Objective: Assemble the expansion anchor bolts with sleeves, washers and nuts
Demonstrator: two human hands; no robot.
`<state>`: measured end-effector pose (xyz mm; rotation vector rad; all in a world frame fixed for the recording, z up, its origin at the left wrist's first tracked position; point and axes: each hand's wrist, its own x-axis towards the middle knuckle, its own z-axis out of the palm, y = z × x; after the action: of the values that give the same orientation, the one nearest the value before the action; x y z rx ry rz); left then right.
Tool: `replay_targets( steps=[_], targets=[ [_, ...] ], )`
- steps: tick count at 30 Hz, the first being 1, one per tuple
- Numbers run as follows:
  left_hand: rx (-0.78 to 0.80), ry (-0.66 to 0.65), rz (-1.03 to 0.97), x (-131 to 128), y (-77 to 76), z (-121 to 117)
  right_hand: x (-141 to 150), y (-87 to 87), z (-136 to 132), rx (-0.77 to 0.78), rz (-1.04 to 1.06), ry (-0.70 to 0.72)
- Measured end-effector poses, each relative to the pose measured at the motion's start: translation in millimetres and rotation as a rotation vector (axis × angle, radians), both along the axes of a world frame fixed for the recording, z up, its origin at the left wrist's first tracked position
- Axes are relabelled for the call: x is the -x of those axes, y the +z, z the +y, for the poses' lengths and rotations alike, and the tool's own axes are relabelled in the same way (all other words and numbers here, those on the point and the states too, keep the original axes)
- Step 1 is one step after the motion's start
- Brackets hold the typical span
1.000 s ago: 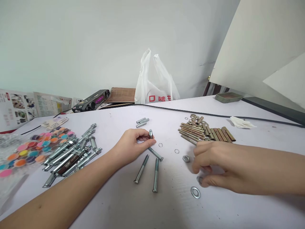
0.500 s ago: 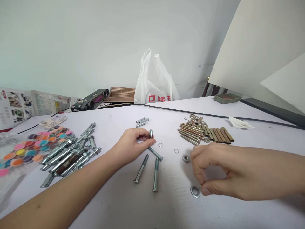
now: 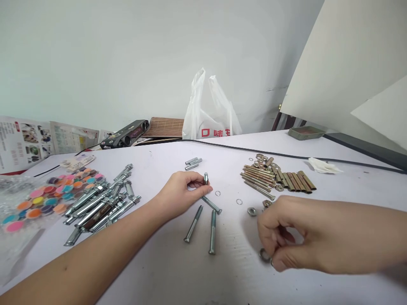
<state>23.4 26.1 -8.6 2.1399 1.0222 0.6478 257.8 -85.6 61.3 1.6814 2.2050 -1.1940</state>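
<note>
My left hand [image 3: 179, 195] rests on the white table [image 3: 159, 271] and pinches the threaded top of a silver bolt [image 3: 210, 199], whose head end touches the table. Two more silver bolts [image 3: 203, 226] lie just below it. My right hand [image 3: 282, 237] curls over a flat steel washer [image 3: 263, 255] at the table's front right, thumb and fingertips closing on its edge. A hex nut [image 3: 252, 211] and two small rings [image 3: 239, 201] lie between my hands.
A heap of silver anchor bolts [image 3: 101, 203] lies at the left beside a bag of coloured discs [image 3: 41, 199]. Brass-coloured bolts and sleeves [image 3: 280, 178] lie at the right. A white plastic bag [image 3: 210, 114], a black cable [image 3: 286, 154] and a crumpled tissue [image 3: 324, 166] sit behind.
My right hand slid toward me from the nut down to the flat washer and closed its fingertips on it. My left hand kept the bolt still.
</note>
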Motion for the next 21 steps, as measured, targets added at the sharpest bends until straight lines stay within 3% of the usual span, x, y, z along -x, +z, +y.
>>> replay_targets(
  steps=[11, 17, 21],
  targets=[
    [-0.023, 0.005, 0.005, -1, 1.0, -1, 1, -17.0, -7, -0.201, -0.033, 0.048],
    [-0.025, 0.013, 0.006, 0, 1.4, -2, 5, -14.8, -11, -0.155, 0.017, -0.042],
    [-0.028, -0.003, 0.001, 1, -1.2, 0, 15, -3.0, -6, -0.105, -0.036, -0.053]
  ],
)
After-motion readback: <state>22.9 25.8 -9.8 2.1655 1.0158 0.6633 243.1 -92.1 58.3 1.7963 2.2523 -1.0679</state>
